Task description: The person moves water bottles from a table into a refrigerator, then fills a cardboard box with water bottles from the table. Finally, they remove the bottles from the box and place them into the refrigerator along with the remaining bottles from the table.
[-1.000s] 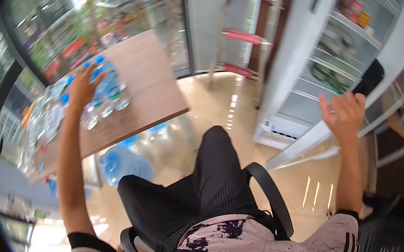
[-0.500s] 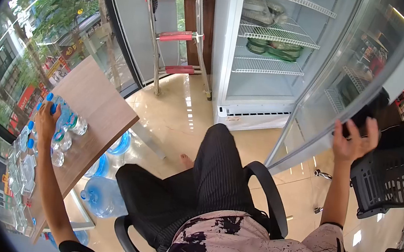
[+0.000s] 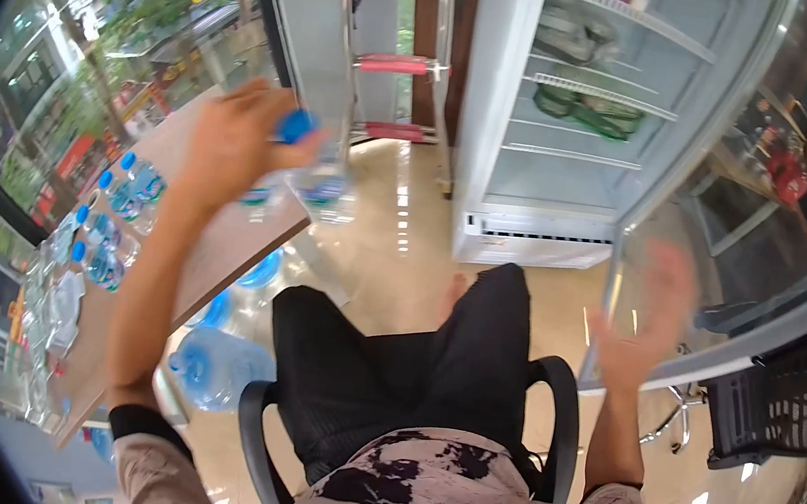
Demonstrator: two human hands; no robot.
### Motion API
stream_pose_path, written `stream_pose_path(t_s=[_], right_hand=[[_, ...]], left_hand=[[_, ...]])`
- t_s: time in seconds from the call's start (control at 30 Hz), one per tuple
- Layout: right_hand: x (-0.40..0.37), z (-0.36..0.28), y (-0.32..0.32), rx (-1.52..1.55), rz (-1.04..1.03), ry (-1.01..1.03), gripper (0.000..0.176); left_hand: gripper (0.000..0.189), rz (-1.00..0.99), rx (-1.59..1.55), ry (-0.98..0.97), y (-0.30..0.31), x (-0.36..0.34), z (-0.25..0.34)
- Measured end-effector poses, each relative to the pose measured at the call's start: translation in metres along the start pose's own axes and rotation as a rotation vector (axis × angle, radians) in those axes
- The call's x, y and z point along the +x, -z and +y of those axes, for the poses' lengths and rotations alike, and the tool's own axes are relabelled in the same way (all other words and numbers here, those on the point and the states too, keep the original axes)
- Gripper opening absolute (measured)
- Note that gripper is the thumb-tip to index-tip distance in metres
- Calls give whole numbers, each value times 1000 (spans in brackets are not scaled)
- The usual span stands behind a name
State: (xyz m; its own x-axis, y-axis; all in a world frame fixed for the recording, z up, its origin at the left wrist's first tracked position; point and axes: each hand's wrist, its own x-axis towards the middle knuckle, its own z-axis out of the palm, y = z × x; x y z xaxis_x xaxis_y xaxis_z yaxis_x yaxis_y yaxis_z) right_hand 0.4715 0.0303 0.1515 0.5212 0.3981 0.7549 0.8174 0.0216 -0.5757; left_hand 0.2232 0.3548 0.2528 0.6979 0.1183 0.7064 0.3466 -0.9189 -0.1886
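My left hand, its fingers closed near a blue cap, holds a clear plastic water bottle over the corner of the wooden table. Beyond the fingers, the bottle's body is smeared by motion. Several more blue-capped water bottles stand on the table to the left of my forearm. On the other side, my right hand is raised with its fingers apart and nothing in it. It is blurred and overlaps the lower part of the glass fridge door, which stands wide open.
Bagged items lie on the wire shelves of the fridge ahead. A ladder leans left of it. Large blue water jugs stand on the floor beside the table. A black plastic basket is at the right.
My left hand has lifted a bottle from the table group and moved right and forward. The fridge door has swung wider open, and my right hand has come off its edge.
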Motion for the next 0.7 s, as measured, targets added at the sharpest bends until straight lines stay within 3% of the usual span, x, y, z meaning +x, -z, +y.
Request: stream_pose_path(t_s=[0.03,0.1,0.2,0.27,0.3,0.4,0.5,0.57,0.7], right_hand=[[6,-9,-26,49,-249,9,95],[17,1,-75,241,-462,-54,98],[46,34,-108,337,-551,-159,87],[58,64,-111,330,-727,-221,69],[58,80,-113,359,-600,-230,55],[64,155,-114,268,-497,-297,55],[77,248,-127,352,-306,-503,51],[97,306,-139,274,-166,-459,51],[141,401,-171,268,44,-298,59]], left_hand=[[27,-41,-75,-6,-8,12,21],[30,-34,-205,-76,-36,38,59],[35,67,-344,-207,-92,69,106],[37,118,-450,-272,-127,86,123],[39,78,-505,-286,-147,97,128],[44,50,-581,-327,-222,133,137],[44,148,-571,-420,-301,167,147],[42,300,-458,-592,-354,185,157],[37,375,-405,-687,-457,212,161]])
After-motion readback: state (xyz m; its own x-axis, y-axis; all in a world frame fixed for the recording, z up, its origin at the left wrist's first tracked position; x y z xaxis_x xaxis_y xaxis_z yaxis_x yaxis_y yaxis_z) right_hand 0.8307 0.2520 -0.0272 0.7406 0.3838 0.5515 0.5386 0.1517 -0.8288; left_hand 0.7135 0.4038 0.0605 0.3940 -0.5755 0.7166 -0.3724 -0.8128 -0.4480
